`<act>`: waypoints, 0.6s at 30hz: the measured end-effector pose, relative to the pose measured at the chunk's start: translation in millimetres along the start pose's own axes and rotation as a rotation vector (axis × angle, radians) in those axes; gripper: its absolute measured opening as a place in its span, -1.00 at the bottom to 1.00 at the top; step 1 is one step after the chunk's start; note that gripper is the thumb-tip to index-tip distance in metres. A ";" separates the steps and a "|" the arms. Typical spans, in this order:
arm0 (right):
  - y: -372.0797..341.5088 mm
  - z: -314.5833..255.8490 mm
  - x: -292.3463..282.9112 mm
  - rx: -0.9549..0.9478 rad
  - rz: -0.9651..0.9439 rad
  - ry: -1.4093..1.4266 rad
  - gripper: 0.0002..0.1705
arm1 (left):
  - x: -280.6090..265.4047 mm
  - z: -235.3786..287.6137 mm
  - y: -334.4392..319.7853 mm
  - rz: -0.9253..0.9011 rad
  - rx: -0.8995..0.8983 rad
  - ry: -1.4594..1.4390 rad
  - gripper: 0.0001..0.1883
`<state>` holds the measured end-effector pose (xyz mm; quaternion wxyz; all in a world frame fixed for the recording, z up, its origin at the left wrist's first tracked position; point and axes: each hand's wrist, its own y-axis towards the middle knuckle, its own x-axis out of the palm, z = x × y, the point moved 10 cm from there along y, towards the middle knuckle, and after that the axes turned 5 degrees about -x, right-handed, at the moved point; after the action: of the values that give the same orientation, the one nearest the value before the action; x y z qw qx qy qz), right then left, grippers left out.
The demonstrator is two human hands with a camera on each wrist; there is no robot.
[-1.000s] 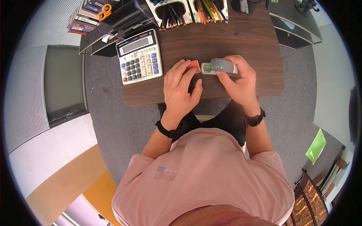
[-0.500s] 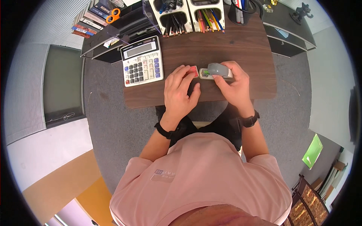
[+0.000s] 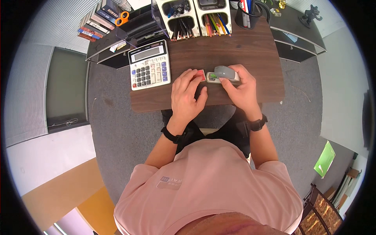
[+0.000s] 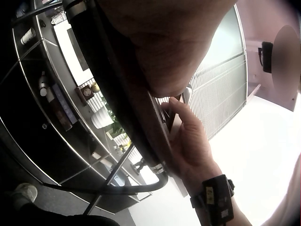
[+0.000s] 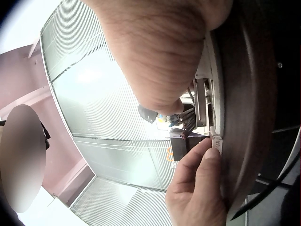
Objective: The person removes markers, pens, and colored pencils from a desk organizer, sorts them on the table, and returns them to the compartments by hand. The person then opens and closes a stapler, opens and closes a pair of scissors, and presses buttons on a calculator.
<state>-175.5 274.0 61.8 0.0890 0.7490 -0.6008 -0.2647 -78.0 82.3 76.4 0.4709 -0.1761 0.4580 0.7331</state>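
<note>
In the head view, a stapler with a grey top and pale base (image 3: 224, 73) lies on the table with a little green showing at its left end. My right hand (image 3: 243, 88) grips its right part, fingers behind and thumb in front. Just left of it is a small red-and-white flat piece (image 3: 201, 75), close to the stapler's end. My left hand (image 3: 186, 92) rests its bent fingertips on that piece, thumb apart from them; the fingers hide part of it. The right wrist view shows my left hand (image 5: 197, 188) beside the piece's pale edge (image 5: 217, 141).
A white calculator (image 3: 150, 65) lies left on the brown table (image 3: 243, 51). Holders with pencils (image 3: 215, 24) and a black mesh cup of markers (image 3: 249, 19) stand at the back. Orange scissors (image 3: 122, 18) and books (image 3: 98, 21) are at the back left.
The head view has shifted, showing more of the table's back. Both hands keep nearly the same places around the stapler and the red piece.
</note>
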 end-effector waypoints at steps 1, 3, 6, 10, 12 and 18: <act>0.0 -0.3 0.2 -0.007 -0.004 -0.003 -0.66 | 0.0 0.0 0.0 0.001 0.001 0.000 -0.64; 0.1 -1.0 0.5 -0.015 -0.007 -0.006 -0.66 | 0.2 -0.5 0.1 0.000 0.000 -0.001 -0.64; 0.0 -1.5 0.9 -0.017 -0.008 -0.004 -0.66 | 0.1 -0.3 -0.1 -0.004 -0.003 -0.002 -0.64; -1.0 0.7 0.8 -0.015 -0.004 -0.002 -0.67 | -0.2 -0.3 -0.3 -0.006 -0.005 -0.001 -0.64; -0.9 0.9 0.5 -0.015 -0.004 -0.004 -0.67 | -0.6 0.2 0.2 -0.007 -0.005 -0.006 -0.63; -0.2 -1.0 0.2 -0.019 -0.007 -0.020 -0.66 | 0.5 -1.3 -0.9 -0.006 -0.005 -0.009 -0.62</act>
<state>-174.7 273.6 62.5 0.0893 0.7476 -0.5963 -0.2784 -77.7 81.6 74.9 0.4746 -0.1755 0.4536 0.7337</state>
